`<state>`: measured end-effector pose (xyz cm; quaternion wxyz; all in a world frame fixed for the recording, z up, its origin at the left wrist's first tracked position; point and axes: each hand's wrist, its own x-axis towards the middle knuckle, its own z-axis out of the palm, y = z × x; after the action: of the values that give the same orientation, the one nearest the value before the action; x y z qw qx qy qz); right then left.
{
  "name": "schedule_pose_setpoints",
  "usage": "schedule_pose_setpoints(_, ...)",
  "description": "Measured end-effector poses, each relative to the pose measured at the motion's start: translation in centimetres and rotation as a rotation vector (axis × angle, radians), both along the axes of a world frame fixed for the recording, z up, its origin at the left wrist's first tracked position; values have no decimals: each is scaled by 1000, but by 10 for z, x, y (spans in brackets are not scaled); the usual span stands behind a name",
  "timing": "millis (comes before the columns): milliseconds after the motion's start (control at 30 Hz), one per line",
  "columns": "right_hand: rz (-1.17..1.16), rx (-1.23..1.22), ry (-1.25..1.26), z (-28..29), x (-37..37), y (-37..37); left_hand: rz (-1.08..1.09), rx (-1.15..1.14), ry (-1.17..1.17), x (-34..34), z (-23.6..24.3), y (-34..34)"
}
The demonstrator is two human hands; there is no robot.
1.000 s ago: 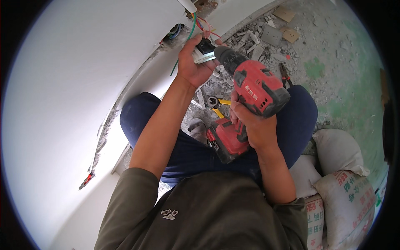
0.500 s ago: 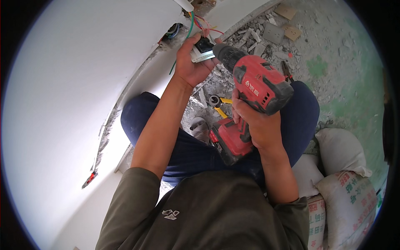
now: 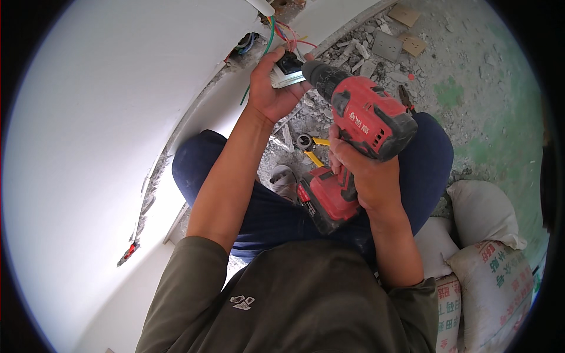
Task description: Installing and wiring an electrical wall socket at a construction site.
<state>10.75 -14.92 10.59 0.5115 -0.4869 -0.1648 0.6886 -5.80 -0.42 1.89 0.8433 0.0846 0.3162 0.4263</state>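
My left hand (image 3: 272, 91) is closed around a white-edged wall socket (image 3: 287, 77) with a black back. Colored wires (image 3: 290, 40) run from the wall opening to the socket. My right hand (image 3: 366, 170) grips the handle of a red and black cordless drill (image 3: 369, 117), whose battery hangs low over my lap. The drill's chuck (image 3: 322, 77) points at the socket's back from the right; the tip of any bit is hidden there. A green wire (image 3: 269, 44) hangs loose beside my left thumb.
Yellow-handled pliers (image 3: 313, 157) lie on the rubble between my knees. Darker pliers (image 3: 405, 97) lie beyond my right knee. Cover plates (image 3: 386, 46) lie on broken plaster at the far right. Filled sacks (image 3: 491, 288) stand at the near right, and a white wall (image 3: 118, 117) rises on the left.
The view has shifted very slightly. Both hands keep their grips, and the drill stays pointed at the socket.
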Motion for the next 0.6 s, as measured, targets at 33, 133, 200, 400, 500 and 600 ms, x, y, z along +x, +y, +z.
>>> schedule_pose_setpoints(33,-4,13,-1,0,0,0,2,3,2,0,0,0)
schedule_pose_setpoints(133,0,1,-21,0,-1,0,-13,-2,-1,-1,0,0)
schedule_pose_setpoints(200,-4,1,-16,0,-1,0,-18,-3,-6,-2,0,0)
schedule_pose_setpoints(400,-20,10,7,0,-1,0,-13,17,11,-2,-1,0)
schedule_pose_setpoints(500,-18,8,17,1,-1,0,-16,15,10,-2,0,0)
schedule_pose_setpoints(600,-16,3,17,1,-1,1,-20,13,11,-2,0,0)
